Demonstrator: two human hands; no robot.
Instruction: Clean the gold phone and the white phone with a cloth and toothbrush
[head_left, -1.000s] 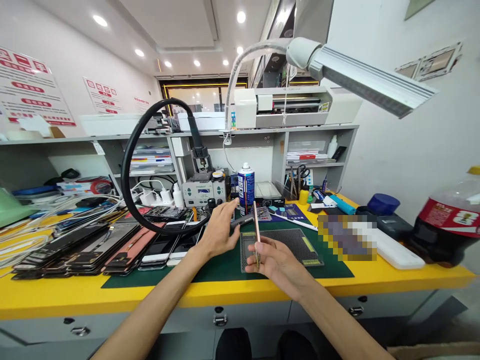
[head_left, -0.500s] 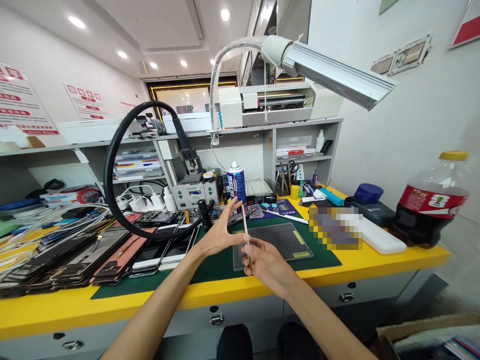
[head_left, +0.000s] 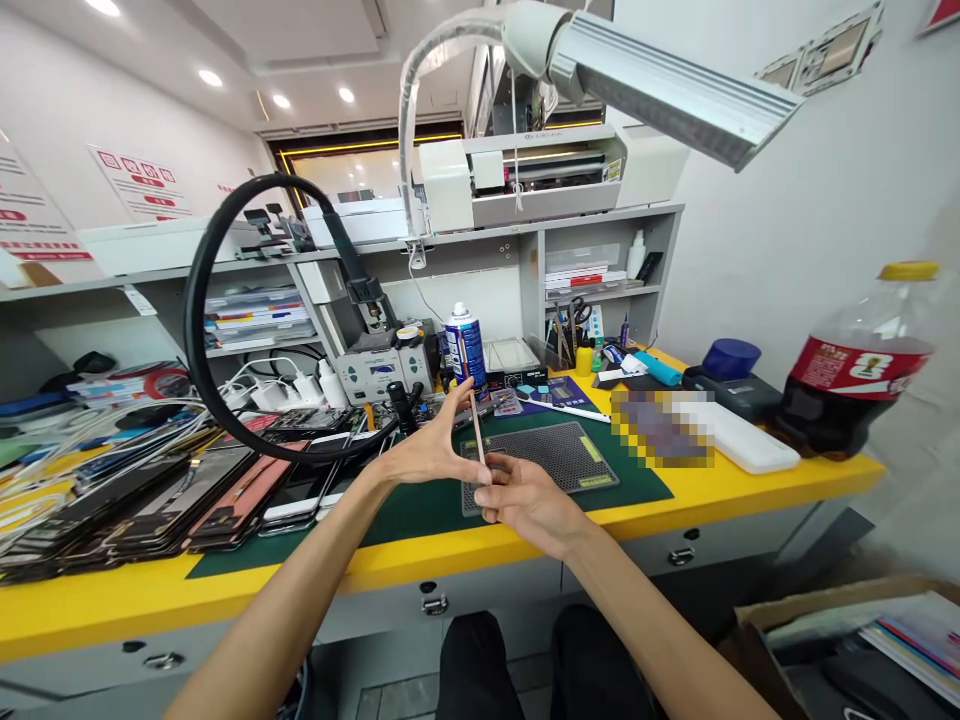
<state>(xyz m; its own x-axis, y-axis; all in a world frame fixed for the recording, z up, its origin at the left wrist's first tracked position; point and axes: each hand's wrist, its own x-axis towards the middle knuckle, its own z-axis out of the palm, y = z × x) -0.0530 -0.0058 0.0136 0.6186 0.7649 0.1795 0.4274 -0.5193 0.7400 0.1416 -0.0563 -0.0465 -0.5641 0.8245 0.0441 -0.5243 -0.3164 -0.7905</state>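
Observation:
A thin pink-gold phone [head_left: 478, 428] is held up edge-on over the front of the bench, so its faces are hidden. My left hand [head_left: 431, 447] grips it between thumb and fingers, the fingers at its upper end and the thumb low down. At the lower end, the fingers of my right hand [head_left: 517, 500] are curled and closed on it. Behind both hands lies a grey perforated mat [head_left: 551, 450] on a green work mat [head_left: 645, 484]. A blue spray can [head_left: 466, 350] stands beyond the phone.
Stacked phone screens and phones [head_left: 247, 490] cover the left, under a thick black hose loop [head_left: 196, 330]. A cola bottle [head_left: 840, 375] and a white box [head_left: 742, 440] are at right. A lamp [head_left: 675, 85] hangs overhead. An open carton [head_left: 757, 640] sits lower right.
The view has tipped downward, so the bench appears higher. The phone looks slightly more tilted, and my right hand has shifted a little at its lower end. Both hands keep hold.

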